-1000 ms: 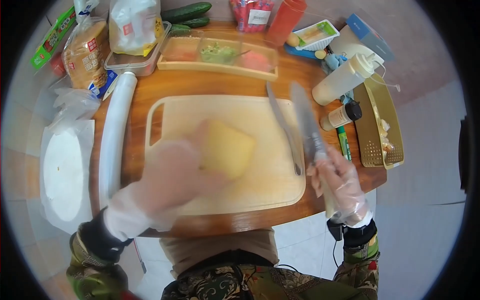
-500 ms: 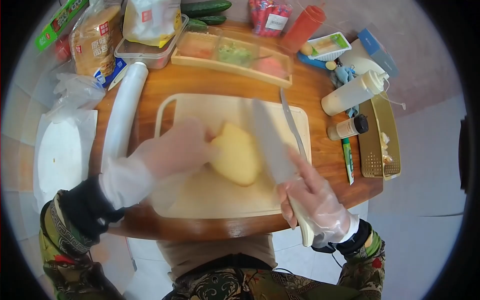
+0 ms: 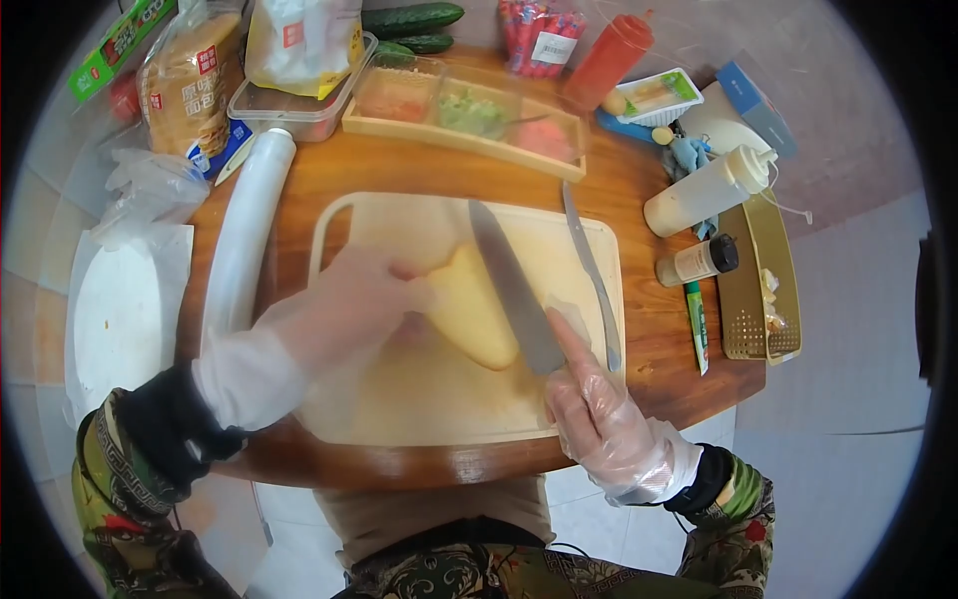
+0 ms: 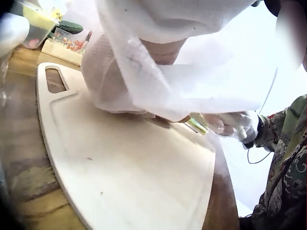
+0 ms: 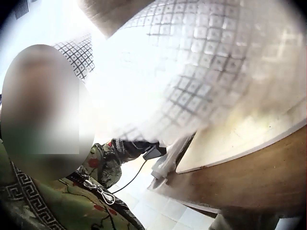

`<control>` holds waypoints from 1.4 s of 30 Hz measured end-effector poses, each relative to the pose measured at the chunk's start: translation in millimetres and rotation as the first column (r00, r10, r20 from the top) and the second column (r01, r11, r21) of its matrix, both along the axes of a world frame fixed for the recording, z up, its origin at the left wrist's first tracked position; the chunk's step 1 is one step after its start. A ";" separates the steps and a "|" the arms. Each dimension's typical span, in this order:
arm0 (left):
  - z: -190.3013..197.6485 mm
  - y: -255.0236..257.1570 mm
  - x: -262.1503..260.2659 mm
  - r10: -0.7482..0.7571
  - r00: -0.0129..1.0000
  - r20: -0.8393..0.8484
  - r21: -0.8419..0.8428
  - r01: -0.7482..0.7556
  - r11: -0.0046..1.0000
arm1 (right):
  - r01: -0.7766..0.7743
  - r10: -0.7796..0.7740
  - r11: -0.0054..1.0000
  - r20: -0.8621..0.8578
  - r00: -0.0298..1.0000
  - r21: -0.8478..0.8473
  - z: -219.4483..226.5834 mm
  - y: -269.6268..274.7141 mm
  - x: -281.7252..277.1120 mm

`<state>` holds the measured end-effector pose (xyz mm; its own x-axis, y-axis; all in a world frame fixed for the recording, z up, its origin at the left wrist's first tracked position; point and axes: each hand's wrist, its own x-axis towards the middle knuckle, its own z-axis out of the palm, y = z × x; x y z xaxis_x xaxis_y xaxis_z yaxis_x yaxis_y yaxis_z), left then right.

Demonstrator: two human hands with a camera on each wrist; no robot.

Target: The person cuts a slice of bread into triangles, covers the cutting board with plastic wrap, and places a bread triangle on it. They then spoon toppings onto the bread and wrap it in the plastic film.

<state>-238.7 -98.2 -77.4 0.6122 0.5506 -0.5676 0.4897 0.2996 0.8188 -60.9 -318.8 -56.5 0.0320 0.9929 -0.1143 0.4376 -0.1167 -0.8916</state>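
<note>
A flat yellow piece of food [image 3: 467, 311] lies on the pale cutting board [image 3: 399, 414]. My gloved left hand [image 3: 334, 304], somewhat blurred, pinches its left edge. The gloved right hand [image 3: 614, 429] grips the handle of a large knife [image 3: 514, 295], whose blade slants over the right part of the yellow piece. Whether the blade touches it is not clear. A second, slim knife [image 3: 592, 275] lies along the board's right side. In the left wrist view, the glove [image 4: 144, 72] hides the fingertips and the food; the right wrist view shows mostly glove plastic [image 5: 192, 62].
Behind the board stands a wooden tray [image 3: 449, 138] of fillings. A wrap roll [image 3: 249, 225] and bagged bread [image 3: 190, 95] are at left. On the right are a white squeeze bottle [image 3: 704, 192], a seasoning jar [image 3: 694, 262] and a basket [image 3: 743, 309].
The right hand has brought the large knife leftward from beside the board to over the yellow piece. The yellow piece now lies lower and flatter, with the left hand at its left edge.
</note>
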 end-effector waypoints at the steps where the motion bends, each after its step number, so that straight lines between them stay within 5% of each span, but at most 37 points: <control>1: -2.5 0.5 -2.5 0.000 1.000 -0.001 0.002 0.000 1.000 | 0.020 -0.022 0.997 -0.025 0.999 -0.074 1.0 2.2 0.4; 4: -2.9 3.9 -3.9 -0.005 1.000 -0.008 -0.011 0.005 1.000 | 0.060 -0.067 0.990 -0.051 0.996 -0.124 -6.4 0.0 1.2; 6: 16.2 7.6 2.5 -0.286 0.919 -0.272 0.179 0.341 0.923 | 0.078 -0.084 0.991 -0.053 0.995 -0.104 -10.1 -3.6 2.5; 7: 20.2 6.9 2.7 -0.286 0.918 -0.273 0.177 0.341 0.923 | 0.103 -0.120 0.984 -0.107 0.987 -0.148 -10.0 -6.2 5.1; 9: 23.2 5.0 4.1 -0.365 0.868 -0.336 0.587 0.496 0.640 | 0.127 -0.159 0.972 -0.157 0.975 -0.196 -10.1 -10.8 6.1; 13: -5.3 7.4 4.4 -0.389 0.904 -0.179 0.681 0.399 0.614 | 0.248 -0.270 0.953 -0.118 0.956 -0.176 -10.1 -17.7 8.3; 16: -19.0 9.2 7.6 -0.370 0.917 -0.148 0.690 0.364 0.626 | 0.240 -0.271 0.945 -0.118 0.955 -0.222 -10.0 -20.6 9.3; 18: -20.9 11.6 11.6 -0.260 0.943 -0.210 0.468 0.330 0.820 | 0.218 -0.252 0.943 -0.111 0.961 -0.252 -13.1 -21.5 7.5; 22: -27.0 17.1 13.2 -0.213 0.953 -0.217 0.415 0.288 0.863 | 0.157 -0.150 0.974 0.049 0.987 -0.165 -20.9 -17.8 7.7; 27: -17.3 27.7 15.4 -0.169 0.985 -0.024 0.143 0.171 0.975 | 0.164 -0.159 0.985 0.084 0.984 -0.049 -18.3 13.1 17.9; 36: 2.8 23.0 14.1 -0.140 0.987 -0.075 0.253 0.154 0.955 | 0.066 -0.069 0.998 0.336 0.939 0.021 10.0 27.1 6.9; 38: -1.5 22.2 14.7 -0.118 0.991 -0.059 0.250 0.129 0.959 | -0.002 -0.071 0.983 0.387 0.919 0.185 7.1 27.8 9.4; 42: -3.7 22.8 15.7 -0.098 0.995 -0.031 0.249 0.102 0.963 | -0.017 0.024 0.999 0.178 0.984 -0.044 5.5 30.1 6.4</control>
<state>-223.0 -75.4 -81.2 0.6624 0.6126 -0.4312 0.5219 0.0355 0.8523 -54.5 -288.7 -51.0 0.0352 0.9881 -0.1499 0.5923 -0.1414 -0.7932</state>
